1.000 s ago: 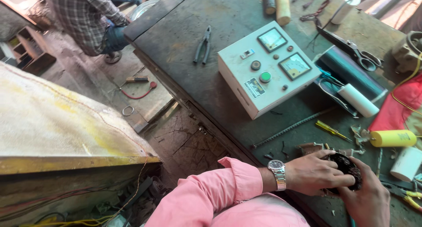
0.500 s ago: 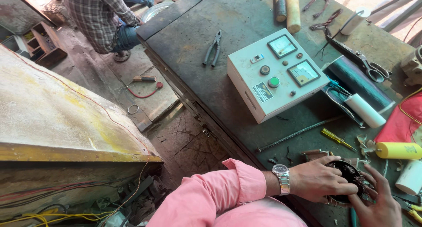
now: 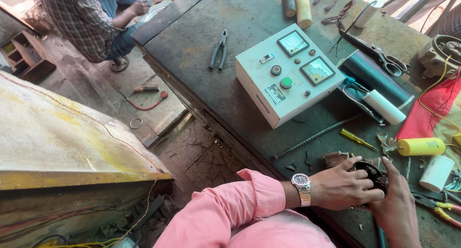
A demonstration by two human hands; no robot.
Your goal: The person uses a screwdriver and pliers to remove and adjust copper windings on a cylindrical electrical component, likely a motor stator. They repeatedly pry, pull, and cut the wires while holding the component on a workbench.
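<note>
Left hand (image 3: 345,188) at lower right of the frame, reaching in from a pink sleeve (image 3: 240,205) with a metal wristwatch (image 3: 302,185) at the wrist, fingers curled over and grasping a dark round coil part (image 3: 370,173). Right hand (image 3: 396,207) coming up from the bottom edge, thumb pressed against the coil part's right side, palm cupped beneath it, also gripping it. Held just above the near corner of the dark desk (image 3: 201,51), close to its front edge, which runs diagonally from upper centre down to lower right. Just above the hands, a yellow-handled screwdriver (image 3: 356,138) and a thin threaded rod (image 3: 317,136); little free surface there. Centre of the frame taken by a grey meter box (image 3: 288,77) with two dials and a green button. Upper middle, pliers (image 3: 218,49) lying alone on open desk with room all round. Right side crowded: scissors (image 3: 379,53), white roll (image 3: 383,106), yellow capacitor (image 3: 421,146), red cloth (image 3: 437,109). Upper left, another person (image 3: 91,17) crouched on the floor, well apart.
</note>
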